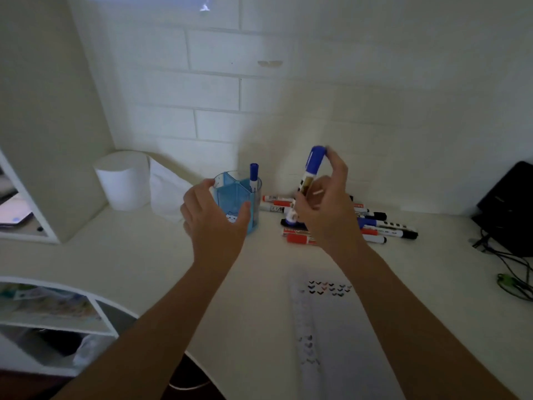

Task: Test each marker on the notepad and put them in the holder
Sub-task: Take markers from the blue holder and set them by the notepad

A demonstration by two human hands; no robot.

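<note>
My right hand [326, 209] holds a blue-capped marker [310, 171] nearly upright above the desk, cap on top. My left hand [215, 217] wraps the near side of the translucent blue holder [227, 194], thumb and fingers on its walls. One blue-capped marker [253, 176] stands in the holder's right compartment. A pile of several red, blue and black markers [383, 229] lies on the desk behind and right of my right hand. The white notepad [334, 327] lies in front of me, with small check marks near its top.
A toilet-paper roll [122, 180] and a loose tissue [165, 192] stand left of the holder. A black device [510, 209] with cables sits at the right edge. White shelving [37, 140] rises on the left; the tiled wall is close behind.
</note>
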